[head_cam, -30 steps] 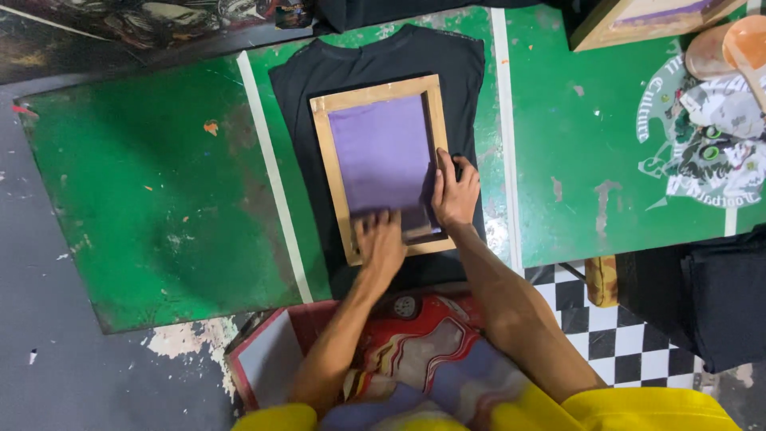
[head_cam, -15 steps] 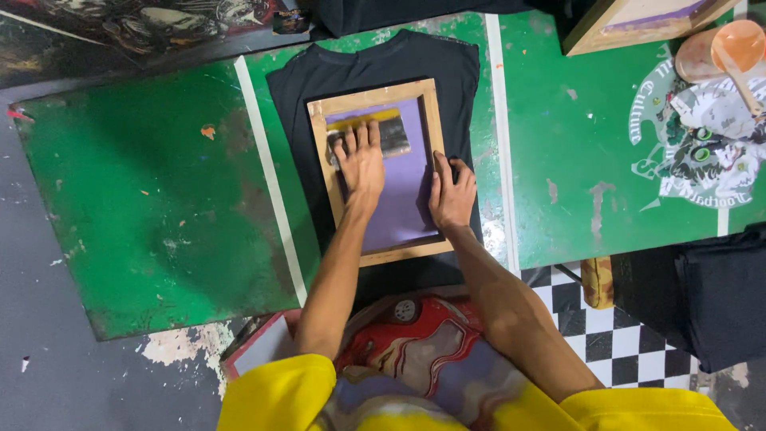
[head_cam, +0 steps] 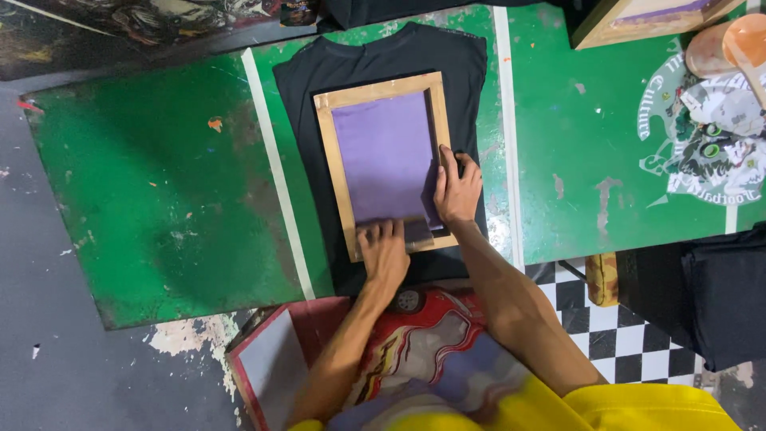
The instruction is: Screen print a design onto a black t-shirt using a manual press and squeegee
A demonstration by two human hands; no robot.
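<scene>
A wooden-framed printing screen (head_cam: 325, 136) with purple mesh lies flat on a black T-shirt (head_cam: 383, 60) spread over the green table (head_cam: 159, 191). My left hand (head_cam: 384, 254) grips a squeegee (head_cam: 416, 231) at the near end of the mesh, fingers wrapped over its handle. My right hand (head_cam: 456, 187) presses flat on the right rail of the frame, fingers spread.
A second wooden screen (head_cam: 638, 20) sits at the far right corner. An orange cup and spatula (head_cam: 730, 44) and printed paper (head_cam: 710, 144) lie on the right panel. Dark folded cloth (head_cam: 710, 295) is at the right. A colourful printed board (head_cam: 431, 351) leans below the table.
My left hand has pulled the squeegee from the far end of the mesh back to the near edge. My right hand stays on the right rail.
</scene>
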